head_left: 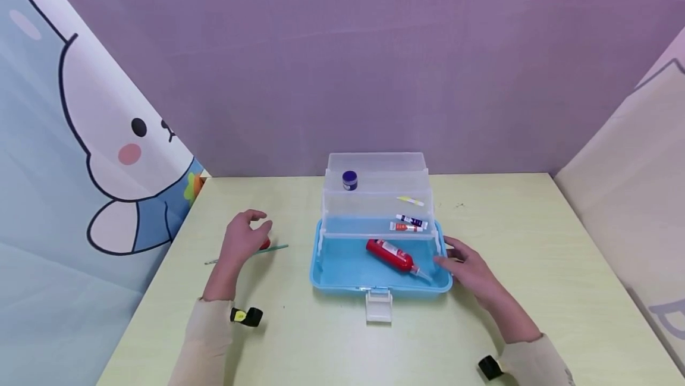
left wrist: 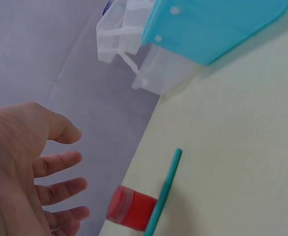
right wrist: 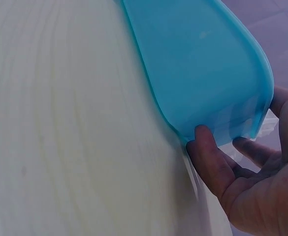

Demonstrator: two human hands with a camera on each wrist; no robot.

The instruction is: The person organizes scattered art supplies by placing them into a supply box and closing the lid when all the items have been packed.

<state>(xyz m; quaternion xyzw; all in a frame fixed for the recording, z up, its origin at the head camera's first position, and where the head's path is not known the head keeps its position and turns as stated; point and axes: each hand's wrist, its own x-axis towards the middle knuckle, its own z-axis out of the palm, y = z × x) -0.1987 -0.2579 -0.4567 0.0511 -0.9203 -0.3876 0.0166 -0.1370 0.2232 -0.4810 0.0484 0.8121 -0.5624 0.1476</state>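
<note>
In the head view my left hand (head_left: 242, 238) hovers over the left of the table, fingers loosely bent, holding nothing. Beside it are a small red jar (left wrist: 143, 211) and a thin teal-handled stick (left wrist: 166, 189), whose far end is partly hidden by my arm. My right hand (head_left: 471, 267) grips the right side of a blue storage box (head_left: 342, 264), thumb at the rim and fingers along the outer wall. The box stands with its clear tiered trays (head_left: 369, 210) raised. A red squeeze bottle (head_left: 392, 255) with a clear nozzle lies inside.
On the clear trays sit a dark blue-lidded jar (head_left: 349, 180), a yellow-and-white tube (head_left: 411, 201), a dark blue tube (head_left: 411, 220) and an orange tube (head_left: 407, 227). A white latch (head_left: 379, 307) hangs at the box's front. A purple cloth (head_left: 374, 65) rises behind the table.
</note>
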